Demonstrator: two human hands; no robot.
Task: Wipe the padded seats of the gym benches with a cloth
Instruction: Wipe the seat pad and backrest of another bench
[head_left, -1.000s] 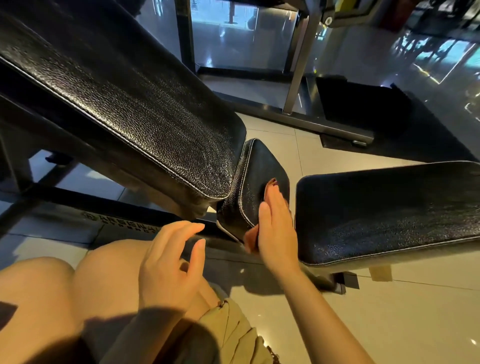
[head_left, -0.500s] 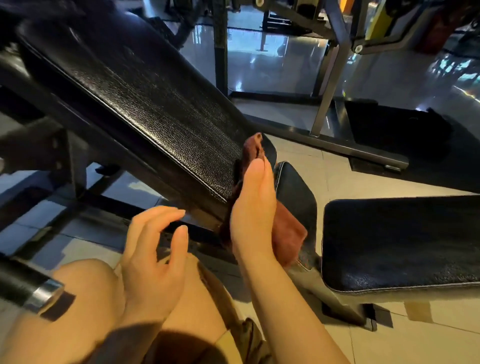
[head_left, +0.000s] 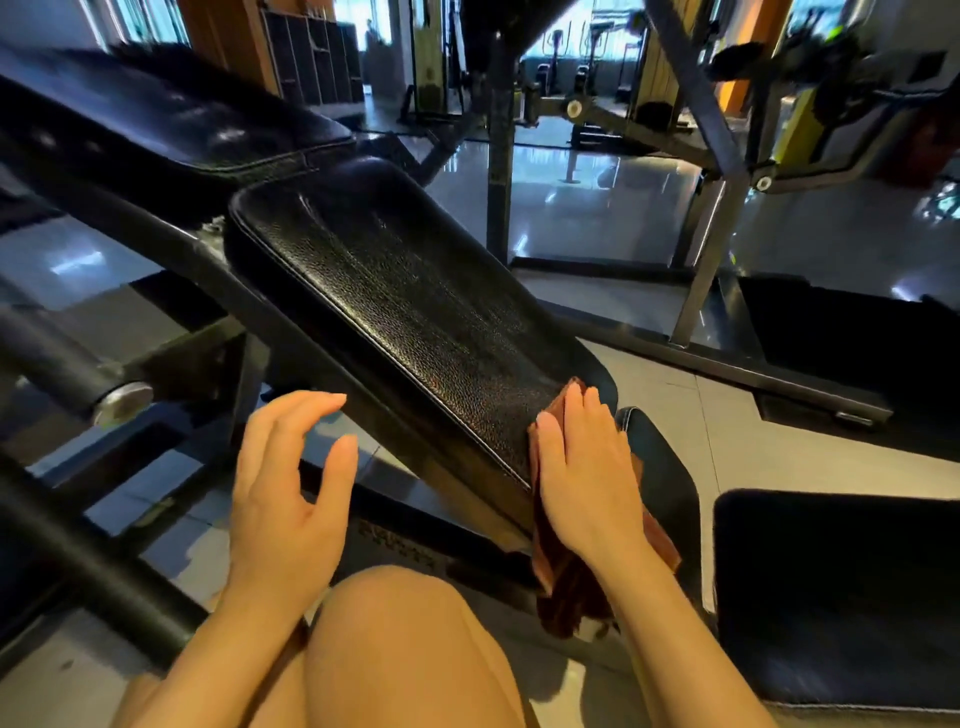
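Right hand lies flat, fingers straight, pressing a brown cloth against the lower end of the sloped black pad of the bench; hand at about 5 o'clock in the view. Part of the cloth peeks past the fingertips, the rest hangs below the wrist toward 6 o'clock, loose and bunched. Left hand hovers at 7 o'clock, fingers relaxed and spread, holding nothing, apart from the pad edge.

Step in hand, as I judge it: wiping the sloped pad, starting at its bottom end. To do it well: keep the palm flat so the cloth stays spread under it, push up the slope toward 11 o'clock in long overlapping strokes, cover the stitched edges too. The hanging tail of cloth could drag or fold under; gathering it beneath the palm gives fuller contact. The grained surface looks like it holds dust in the texture, so firm even pressure probably helps. Free left hand could steady on the frame if the reach gets long.

Small seat pad sits just beside the right hand at 4 o'clock; another flat pad at 3 to 4 o'clock, well apart. Whether those are wiped cannot be told from here
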